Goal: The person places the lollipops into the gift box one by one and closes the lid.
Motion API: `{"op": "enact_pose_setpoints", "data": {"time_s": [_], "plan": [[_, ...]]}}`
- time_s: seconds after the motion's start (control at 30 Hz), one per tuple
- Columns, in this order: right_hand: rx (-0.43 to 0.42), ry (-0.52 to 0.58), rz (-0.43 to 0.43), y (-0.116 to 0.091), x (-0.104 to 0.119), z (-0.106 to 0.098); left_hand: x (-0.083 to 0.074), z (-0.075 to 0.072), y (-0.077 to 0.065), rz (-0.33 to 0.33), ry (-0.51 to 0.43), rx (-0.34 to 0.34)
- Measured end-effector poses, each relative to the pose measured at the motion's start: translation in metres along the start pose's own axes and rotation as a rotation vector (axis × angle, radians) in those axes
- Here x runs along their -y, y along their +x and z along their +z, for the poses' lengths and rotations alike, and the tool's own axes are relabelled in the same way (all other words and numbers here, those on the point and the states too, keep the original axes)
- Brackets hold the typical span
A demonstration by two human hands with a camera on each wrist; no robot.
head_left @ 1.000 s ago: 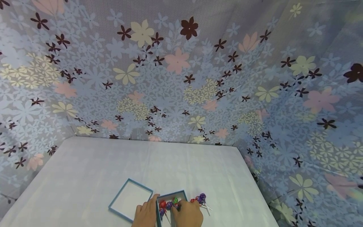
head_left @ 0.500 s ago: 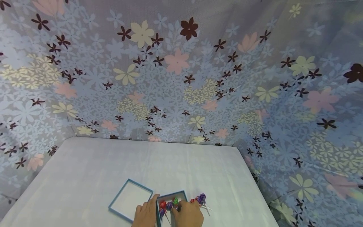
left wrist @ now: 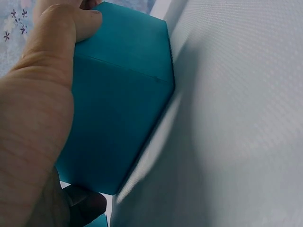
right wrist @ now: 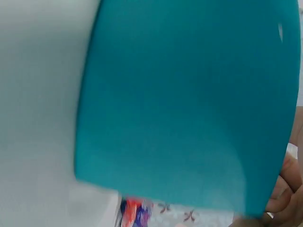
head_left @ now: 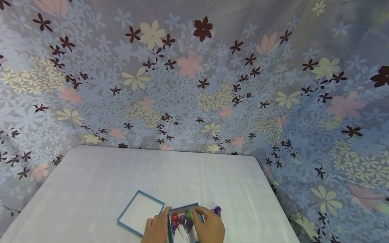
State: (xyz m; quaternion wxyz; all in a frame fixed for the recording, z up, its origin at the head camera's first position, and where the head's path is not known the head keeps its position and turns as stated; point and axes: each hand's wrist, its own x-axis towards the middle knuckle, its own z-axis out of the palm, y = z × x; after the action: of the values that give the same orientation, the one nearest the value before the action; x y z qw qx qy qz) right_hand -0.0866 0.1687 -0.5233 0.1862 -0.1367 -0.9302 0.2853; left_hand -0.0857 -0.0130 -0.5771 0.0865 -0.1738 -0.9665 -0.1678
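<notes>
A small teal box [head_left: 194, 205] stands at the table's near edge with several wrapped lollipops [head_left: 181, 220] in it, red, purple and green. My left hand [head_left: 157, 226] grips the box's left wall. In the left wrist view its thumb lies on the top edge of the box [left wrist: 123, 118] with the fingers [left wrist: 85, 203] below. My right hand [head_left: 210, 226] lies at the box's right side, one finger curved over the far right corner. The right wrist view is blurred and filled by the teal wall [right wrist: 189, 104]. What the right hand holds is hidden. A purple lollipop [head_left: 217, 210] lies just beyond it.
The box's teal-edged lid [head_left: 140, 212] lies open side up, left of the box. The white table [head_left: 121, 175] is walled by flowered cloth [head_left: 194, 84] at the back and both sides.
My right hand has come out of the box and moved right, to its right wall. A purple lollipop now lies in the box. The left hand and the box stay put.
</notes>
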Motion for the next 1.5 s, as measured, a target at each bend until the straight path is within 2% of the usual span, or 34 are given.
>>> {"op": "enact_pose_setpoints", "data": {"time_s": [0.13, 0.27, 0.4, 0.5, 0.67, 0.9, 1.13, 1.33, 1.5], "plan": [[-0.061, 0.026, 0.037, 0.009, -0.012, -0.004, 0.001, 0.001, 0.0, -0.002, 0.002, 0.003], [-0.014, 0.018, 0.085, 0.019, -0.025, -0.008, 0.0, 0.0, 0.001, 0.007, -0.013, 0.004], [0.035, 0.019, 0.086, 0.027, -0.036, -0.009, 0.0, -0.001, 0.003, 0.022, -0.019, -0.005], [0.048, 0.012, 0.072, 0.03, -0.04, -0.008, 0.001, -0.003, 0.005, 0.021, -0.039, 0.025], [0.077, -0.026, 0.092, 0.031, -0.041, -0.004, 0.001, -0.009, 0.008, 0.003, -0.1, 0.112], [0.125, -0.073, 0.108, 0.032, -0.042, -0.002, 0.001, -0.009, 0.009, -0.021, -0.109, 0.138], [0.144, -0.087, 0.088, 0.03, -0.043, -0.003, 0.0, -0.004, 0.005, -0.01, -0.038, 0.059], [0.166, -0.083, 0.085, 0.029, -0.042, -0.004, 0.0, -0.003, 0.004, -0.018, -0.028, 0.057], [0.169, -0.077, 0.076, 0.028, -0.045, -0.005, 0.0, 0.003, 0.002, -0.007, 0.008, -0.021]]}}
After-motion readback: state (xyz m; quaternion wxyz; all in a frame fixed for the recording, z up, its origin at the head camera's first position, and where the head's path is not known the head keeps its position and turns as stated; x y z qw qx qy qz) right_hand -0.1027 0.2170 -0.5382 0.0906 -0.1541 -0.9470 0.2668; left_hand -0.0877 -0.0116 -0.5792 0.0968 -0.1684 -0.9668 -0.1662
